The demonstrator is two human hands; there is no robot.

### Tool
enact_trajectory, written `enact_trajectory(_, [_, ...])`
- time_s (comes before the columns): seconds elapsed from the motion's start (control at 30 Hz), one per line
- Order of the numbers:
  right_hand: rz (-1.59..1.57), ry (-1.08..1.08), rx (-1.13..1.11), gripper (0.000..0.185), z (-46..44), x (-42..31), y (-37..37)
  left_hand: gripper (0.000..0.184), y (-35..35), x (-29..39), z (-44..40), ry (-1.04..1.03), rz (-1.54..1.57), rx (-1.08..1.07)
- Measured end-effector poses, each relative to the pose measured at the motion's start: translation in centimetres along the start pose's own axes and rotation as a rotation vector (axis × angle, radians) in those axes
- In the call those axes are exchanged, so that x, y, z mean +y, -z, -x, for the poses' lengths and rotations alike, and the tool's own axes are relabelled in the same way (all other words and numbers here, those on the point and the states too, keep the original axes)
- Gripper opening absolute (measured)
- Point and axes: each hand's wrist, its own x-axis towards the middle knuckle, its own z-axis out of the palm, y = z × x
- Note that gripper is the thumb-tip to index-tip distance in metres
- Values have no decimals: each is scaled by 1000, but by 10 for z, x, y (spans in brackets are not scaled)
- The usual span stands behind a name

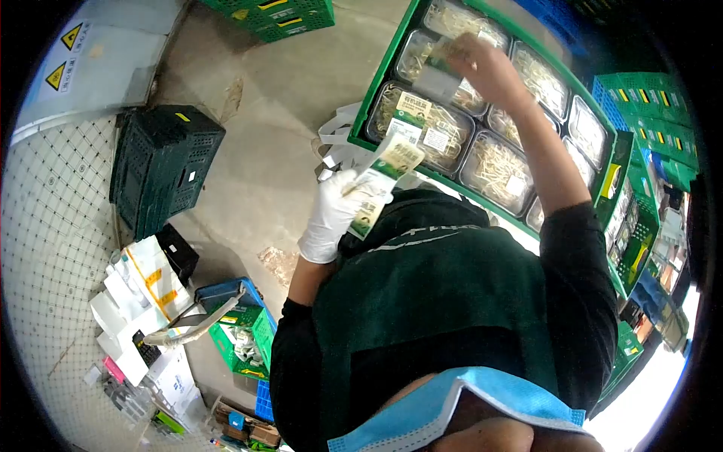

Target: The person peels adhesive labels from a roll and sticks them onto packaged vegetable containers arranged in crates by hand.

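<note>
My left hand [331, 215], in a white glove, is closed around a strip of printed green-and-cream labels [398, 157], held in front of my apron. My bare right hand [482, 64] reaches over a green crate [361, 120] of clear lidded trays. A blurred, pale label [437, 81] hangs at its fingertips, above a tray in the second row. Bean sprouts show through the lids. The nearest left tray [444, 135] bears a green-and-cream label [413, 113] and a small white sticker [436, 139]. Another sprout tray [497, 173] has only a white sticker visible on its lid.
Stacked dark crates [166, 166] stand on the floor to the left. Below them are white boxes [151, 279] and a green basket [245, 343] with crumpled contents. More green crates [651, 113] are stacked at the right, and another green crate [279, 19] sits at the top.
</note>
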Motion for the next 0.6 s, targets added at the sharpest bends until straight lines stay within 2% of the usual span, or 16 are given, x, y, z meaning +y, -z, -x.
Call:
enact_trajectory(0.03, [-4, 7, -3, 26, -11, 11, -9, 10, 8, -8, -1, 9, -12, 34])
enact_trajectory(0.1, [420, -144, -84, 33, -20, 32, -46, 10, 15, -18, -4, 16, -23, 76])
enact_trajectory(0.13, [586, -141, -87, 38, -17, 45, -69, 11, 13, -20, -4, 45, 14, 85])
enact_trajectory(0.2, [582, -108, -110, 49, -10, 52, -74, 12, 7, -22, -6, 75, 52, 95])
enact_trajectory(0.23, [580, -104, -111, 49, -6, 44, -69, 14, 3, -22, -8, 26, 77, 83])
enact_trajectory(0.3, [479, -4, 241, 58, 13, 20, -55, 14, -8, -18, -12, -39, 142, 34])
enact_trajectory(0.33, [149, -93, 0, 65, 26, 9, -48, 14, -11, -19, -15, -43, 138, 34])
enact_trajectory(0.37, [-488, -88, -229, 60, 43, 9, -54, 12, -14, -23, -18, -96, 105, 33])
enact_trajectory(0.4, [-603, 144, -446, 49, 52, -7, -41, 10, -16, -26, -20, -149, 72, 30])
enact_trajectory(0.47, [-505, 125, -337, 25, 70, -48, -17, 9, -15, -23, -25, -120, -50, -24])
enact_trajectory(0.53, [-517, 139, -309, 22, 76, -50, -17, 11, -26, -10, -33, -159, -55, -41])
enact_trajectory(0.57, [-516, 138, -301, 22, 78, -52, -17, 13, -42, -3, -40, -310, 72, -27])
enact_trajectory(0.6, [-517, 111, -279, 21, 79, -55, -17, 12, -49, 5, -40, -298, 8, 10])
